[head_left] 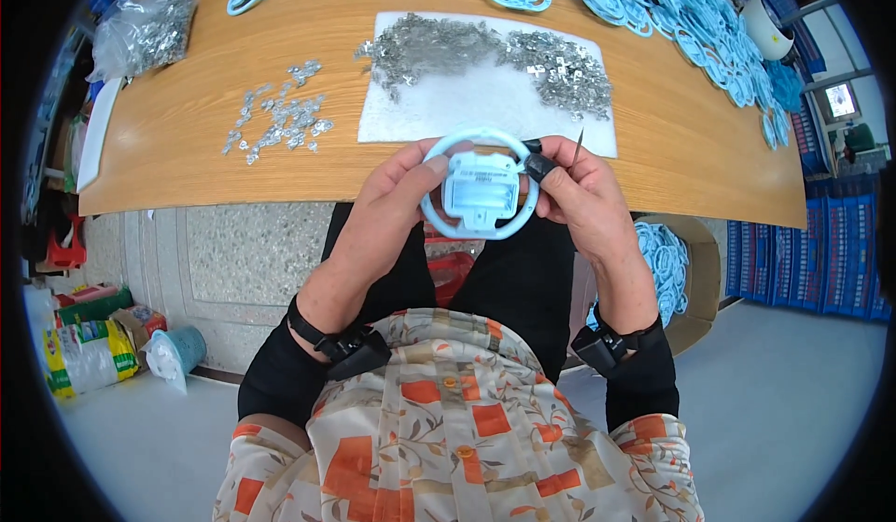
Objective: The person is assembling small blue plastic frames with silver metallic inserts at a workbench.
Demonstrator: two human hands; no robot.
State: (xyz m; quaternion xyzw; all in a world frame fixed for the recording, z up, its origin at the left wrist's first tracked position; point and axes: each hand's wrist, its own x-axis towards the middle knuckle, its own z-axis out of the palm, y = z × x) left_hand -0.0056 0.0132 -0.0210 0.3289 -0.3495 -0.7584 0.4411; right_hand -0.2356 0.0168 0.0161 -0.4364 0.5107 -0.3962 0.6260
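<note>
1. Head view, as I watch from afar: the blue wheel (481,200) is held level over the near edge of the tabletop (201,163), its boxed middle facing up, I judge so the person can look straight at it
2. I see the left hand (401,189) closed on the wheel's left side, thumb on top, probably to steady it
3. The right hand (586,194) pinches the opposite rim, a black cover (539,167) on its thumb, likely for protection; a thin pointed tool (579,143) sticks up there, apparently tucked among the fingers
4. Just beyond, a white mat (448,111) carries small metal pieces (420,44), perhaps gathered for easy reach
5. More blue wheels (644,0) lie heaped at the far right, likely out of the hands' way
</note>
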